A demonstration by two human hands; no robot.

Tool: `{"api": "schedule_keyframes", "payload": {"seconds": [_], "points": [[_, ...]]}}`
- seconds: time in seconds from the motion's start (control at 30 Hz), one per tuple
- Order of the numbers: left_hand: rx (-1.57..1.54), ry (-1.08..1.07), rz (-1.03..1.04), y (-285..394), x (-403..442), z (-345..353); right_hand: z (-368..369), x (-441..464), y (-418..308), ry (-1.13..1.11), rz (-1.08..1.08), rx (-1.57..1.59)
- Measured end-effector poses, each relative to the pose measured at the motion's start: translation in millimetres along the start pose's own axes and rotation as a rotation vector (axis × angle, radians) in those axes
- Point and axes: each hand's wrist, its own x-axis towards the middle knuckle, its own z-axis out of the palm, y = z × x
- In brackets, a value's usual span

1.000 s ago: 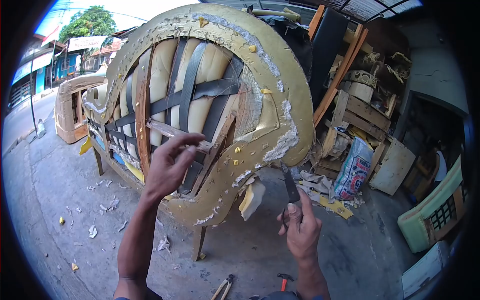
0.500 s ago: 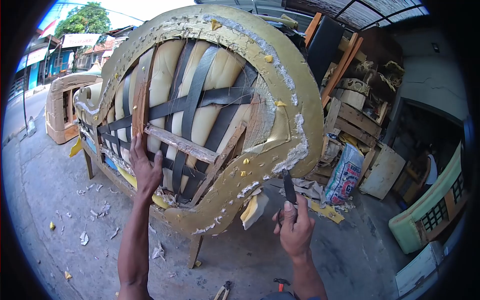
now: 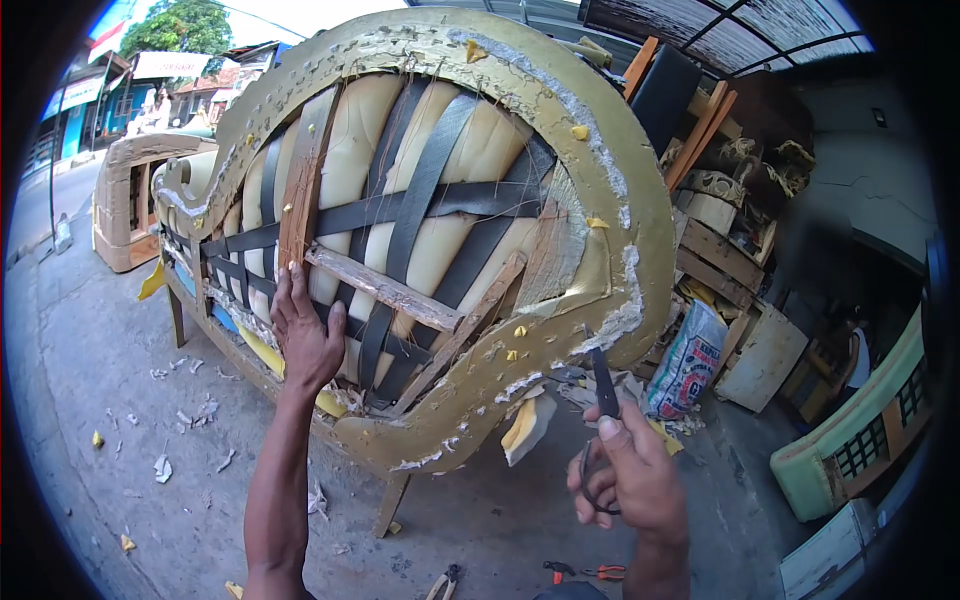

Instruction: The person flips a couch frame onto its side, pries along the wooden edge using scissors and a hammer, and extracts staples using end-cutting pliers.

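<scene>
A stripped sofa frame (image 3: 655, 215) with a curved, gold-brown side panel stands before me, its cream padding (image 3: 435, 150) crossed by dark webbing straps (image 3: 480, 197). My left hand (image 3: 308, 335) lies with fingers extended against the lower end of an upright wooden slat (image 3: 300, 200). In my right hand (image 3: 640, 465) is a pair of dark scissors (image 3: 603, 380), blades together and pointing up. Their tip is at the lower end of a ragged whitish strip (image 3: 625, 305) along the panel's edge; whether it touches cannot be made out.
Pliers (image 3: 443, 582), a hammer (image 3: 558, 570) and orange-handled pliers (image 3: 605, 572) lie on the floor close to me. A printed sack (image 3: 686, 360) and stacked wood stand at right, near a pale green furniture piece (image 3: 850, 410). Scraps litter the concrete floor.
The view has shifted, so the sofa sits slightly further right. My right hand has turned and moved lower right with the scissors, showing their finger loop. My left hand stays on the slat.
</scene>
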Motion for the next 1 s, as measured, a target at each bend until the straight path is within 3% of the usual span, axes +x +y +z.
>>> {"api": "schedule_keyframes", "payload": {"seconds": [0.07, 0.13, 0.17, 0.27, 0.37, 0.8, 0.87, 0.9, 0.97, 1.0], "points": [[-0.014, 0.007, -0.013, -0.4, -2.1, -3.6, -5.1, -11.1, -28.9, -0.067, 0.063, 0.027], [-0.040, 0.038, 0.014, -0.2, -1.7, -2.3, -5.9, -18.9, -48.6, 0.008, -0.198, 0.107], [-0.046, 0.027, 0.018, -0.5, -2.8, -4.3, -3.4, -22.8, -46.6, 0.019, -0.191, 0.109], [-0.098, 0.034, 0.016, 0.0, 2.3, -13.2, 7.1, -17.2, -10.2, 0.405, -0.389, -0.232], [-0.070, 0.094, 0.022, -11.1, 1.1, -7.0, 12.8, -2.8, 44.8, 0.469, -0.292, -0.373], [-0.190, 0.172, -0.032, -11.7, -4.5, 5.2, 11.6, 18.0, 66.1, 0.502, -0.395, -0.533], [-0.204, 0.158, -0.043, -10.8, -6.5, 3.4, 11.5, 16.3, 63.9, 0.299, -0.239, -0.072], [-0.223, 0.157, -0.047, -9.4, -5.3, 3.6, 6.8, 24.7, 71.4, 0.295, -0.238, -0.072], [-0.254, 0.131, -0.054, -15.0, -5.4, 2.0, -2.6, 42.5, 91.1, 0.621, -0.707, -0.780], [-0.292, 0.122, -0.063, -15.3, -3.3, 2.7, -5.6, 42.8, 91.5, 0.621, -0.711, -0.777]]}}
